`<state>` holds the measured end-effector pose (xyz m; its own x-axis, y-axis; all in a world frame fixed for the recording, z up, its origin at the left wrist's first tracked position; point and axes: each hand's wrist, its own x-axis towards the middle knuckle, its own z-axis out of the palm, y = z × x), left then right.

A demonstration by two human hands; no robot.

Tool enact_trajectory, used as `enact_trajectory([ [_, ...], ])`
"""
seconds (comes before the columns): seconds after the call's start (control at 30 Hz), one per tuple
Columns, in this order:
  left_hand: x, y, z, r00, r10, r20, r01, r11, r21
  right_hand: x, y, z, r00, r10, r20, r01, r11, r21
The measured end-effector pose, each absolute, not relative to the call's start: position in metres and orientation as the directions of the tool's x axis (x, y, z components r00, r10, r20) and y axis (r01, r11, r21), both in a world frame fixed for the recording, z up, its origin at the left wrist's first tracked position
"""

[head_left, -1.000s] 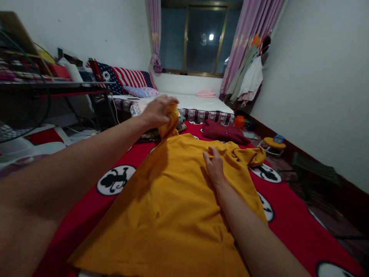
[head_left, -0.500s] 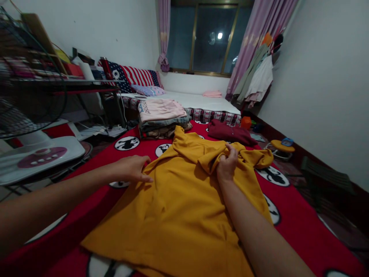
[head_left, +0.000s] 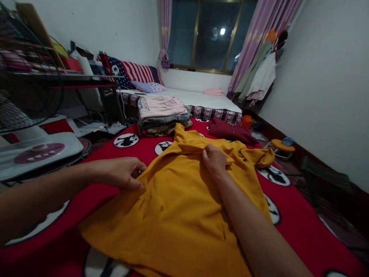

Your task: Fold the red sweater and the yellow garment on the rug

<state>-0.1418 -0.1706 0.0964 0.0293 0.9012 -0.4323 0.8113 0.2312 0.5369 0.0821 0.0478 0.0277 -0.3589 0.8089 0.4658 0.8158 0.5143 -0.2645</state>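
A mustard-yellow short-sleeved shirt lies spread and wrinkled over a red blanket with black-and-white round prints. At the shirt's left side edge is my left hand, its thumb and fingers closed on the cloth there. My right hand pinches the fabric near the neckline, fingers curled and the exact grip partly hidden. Folds bunch up around it. The sleeve on the right lies loosely crumpled.
A stack of folded clothes stands beyond the shirt, with a folded maroon garment to its right. On the left are a fan base and a cluttered desk. A yellow stool is at the right.
My right hand has shifted left along the neckline, and the raised fold there has flattened. My left hand has moved slightly left and closed, drawing the shirt's side edge with it.
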Motion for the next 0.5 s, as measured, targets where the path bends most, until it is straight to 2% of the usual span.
enact_trajectory([
  [0.1,-0.118,-0.159,0.126,0.098,0.912,-0.399,0.726,0.208,0.655,0.099,0.069,0.037,-0.027,0.837,0.547,0.762,0.371,-0.531],
  [0.17,-0.095,-0.153,0.140,0.141,0.924,-0.356,0.687,0.168,0.707,0.110,0.081,0.040,0.115,0.817,0.564,0.686,0.346,-0.641],
  [0.27,-0.057,-0.146,0.143,0.329,0.837,-0.437,0.646,0.138,0.750,0.121,0.093,0.039,0.194,0.816,0.544,0.592,0.345,-0.729],
  [0.33,-0.035,-0.140,0.135,0.483,0.669,-0.565,0.668,0.136,0.732,0.125,0.097,0.033,0.208,0.848,0.487,0.538,0.317,-0.781],
  [0.4,-0.021,-0.131,0.122,0.555,0.546,-0.627,0.724,0.054,0.687,0.127,0.101,0.026,0.204,0.882,0.425,0.476,0.290,-0.830],
  [0.43,-0.016,-0.123,0.113,0.544,0.582,-0.605,0.756,-0.028,0.654,0.128,0.103,0.022,0.198,0.892,0.406,0.447,0.286,-0.847],
  [0.47,-0.014,-0.113,0.104,0.506,0.682,-0.528,0.788,-0.116,0.605,0.130,0.105,0.019,0.191,0.896,0.400,0.419,0.295,-0.859],
  [0.5,-0.014,-0.102,0.094,0.440,0.810,-0.387,0.820,-0.188,0.540,0.132,0.107,0.016,0.186,0.896,0.402,0.389,0.309,-0.868],
])
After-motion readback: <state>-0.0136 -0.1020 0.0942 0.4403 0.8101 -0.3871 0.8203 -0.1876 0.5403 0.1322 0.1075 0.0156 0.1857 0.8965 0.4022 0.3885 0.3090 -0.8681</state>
